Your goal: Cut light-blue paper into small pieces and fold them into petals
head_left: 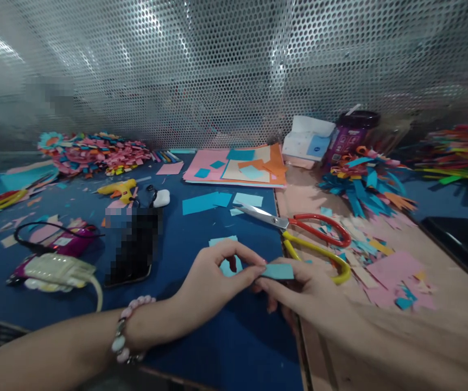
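Note:
A narrow light-blue paper strip (279, 271) is pinched between my two hands above the blue tabletop. My left hand (217, 266), with a beaded bracelet at the wrist, grips the strip's left end between thumb and forefinger. The thumb and fingers of my right hand (305, 285) close on its right part from below and behind. Light-blue paper (222, 240) lies beneath my left hand, partly covered by it. Just beyond my hands, scissors (277, 220) with one red and one yellow handle lie with their blades apart.
Paper scraps (397, 271) litter the right side. Colored sheets (205, 163) are stacked at the back. A yellow glue gun (118, 189), a dark phone (136, 244) and a plug with cable (61, 271) lie left. A tissue pack (309, 138) stands against the perforated metal panel (234, 70).

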{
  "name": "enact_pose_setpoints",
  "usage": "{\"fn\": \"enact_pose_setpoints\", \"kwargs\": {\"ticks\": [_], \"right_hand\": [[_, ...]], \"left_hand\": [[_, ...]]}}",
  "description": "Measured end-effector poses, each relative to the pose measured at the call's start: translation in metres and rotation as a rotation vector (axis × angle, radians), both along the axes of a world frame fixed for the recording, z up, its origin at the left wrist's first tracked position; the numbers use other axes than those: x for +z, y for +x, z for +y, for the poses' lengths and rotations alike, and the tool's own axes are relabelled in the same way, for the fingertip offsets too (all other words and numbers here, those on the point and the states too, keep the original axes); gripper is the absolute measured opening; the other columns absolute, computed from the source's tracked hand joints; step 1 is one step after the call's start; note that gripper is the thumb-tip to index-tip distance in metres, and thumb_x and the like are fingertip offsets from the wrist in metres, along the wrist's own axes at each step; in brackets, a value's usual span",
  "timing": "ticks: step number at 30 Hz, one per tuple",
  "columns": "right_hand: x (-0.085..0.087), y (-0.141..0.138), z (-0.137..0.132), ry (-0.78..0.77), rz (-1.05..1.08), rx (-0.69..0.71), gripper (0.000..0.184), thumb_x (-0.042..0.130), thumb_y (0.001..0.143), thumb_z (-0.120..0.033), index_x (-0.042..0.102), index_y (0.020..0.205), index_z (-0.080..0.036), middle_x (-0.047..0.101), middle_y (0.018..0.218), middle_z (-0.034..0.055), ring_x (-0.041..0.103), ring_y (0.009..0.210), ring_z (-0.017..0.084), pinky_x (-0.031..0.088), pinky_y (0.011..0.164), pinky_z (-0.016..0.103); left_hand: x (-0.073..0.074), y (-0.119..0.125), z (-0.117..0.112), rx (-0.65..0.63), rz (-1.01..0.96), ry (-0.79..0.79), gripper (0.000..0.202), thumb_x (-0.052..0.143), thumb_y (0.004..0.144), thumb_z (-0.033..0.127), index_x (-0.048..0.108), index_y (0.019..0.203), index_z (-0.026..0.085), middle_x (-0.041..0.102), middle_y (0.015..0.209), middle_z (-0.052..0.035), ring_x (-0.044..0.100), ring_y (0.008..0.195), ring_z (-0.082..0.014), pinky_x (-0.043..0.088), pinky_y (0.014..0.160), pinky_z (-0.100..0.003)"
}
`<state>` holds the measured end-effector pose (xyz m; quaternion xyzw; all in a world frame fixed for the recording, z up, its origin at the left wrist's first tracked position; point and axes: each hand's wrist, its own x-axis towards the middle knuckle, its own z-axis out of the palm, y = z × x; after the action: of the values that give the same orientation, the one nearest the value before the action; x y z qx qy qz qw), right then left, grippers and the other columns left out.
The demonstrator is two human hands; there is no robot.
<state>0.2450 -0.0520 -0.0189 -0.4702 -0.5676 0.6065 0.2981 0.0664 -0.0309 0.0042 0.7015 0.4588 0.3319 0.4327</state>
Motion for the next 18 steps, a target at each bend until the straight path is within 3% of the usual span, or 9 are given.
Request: {"fn": "enact_pose_setpoints", "kwargs": {"ticks": [9, 18], "right_hand": [[0.0049, 0.0003, 0.0017, 0.032, -0.028, 0.009, 0.021, 0.063, 0.079, -0.039, 0.063, 0.075, -0.018, 0.051, 0.051, -0.0049, 0.042, 0.037, 0.003, 0.036, 0.034, 0.012], [0.0, -0.0012, 0.0019, 0.049, 0.003, -0.012, 0.022, 0.062, 0.08, -0.039, 0.063, 0.075, -0.017, 0.056, 0.057, -0.002, 0.042, 0.036, 0.004, 0.036, 0.032, 0.014]], "left_hand": [[0.0024, 0.0027, -0.0067, -0.005, -0.142, -0.102, 0.01, 0.071, 0.073, 0.027, 0.072, 0.076, 0.018, 0.067, 0.064, -0.0014, 0.06, 0.069, -0.0147, 0.044, 0.069, -0.026], [0.0034, 0.0003, -0.0033, 0.016, -0.159, -0.186, 0.014, 0.072, 0.073, 0.031, 0.073, 0.078, 0.018, 0.071, 0.069, -0.0032, 0.062, 0.07, -0.016, 0.044, 0.071, -0.028]]}}
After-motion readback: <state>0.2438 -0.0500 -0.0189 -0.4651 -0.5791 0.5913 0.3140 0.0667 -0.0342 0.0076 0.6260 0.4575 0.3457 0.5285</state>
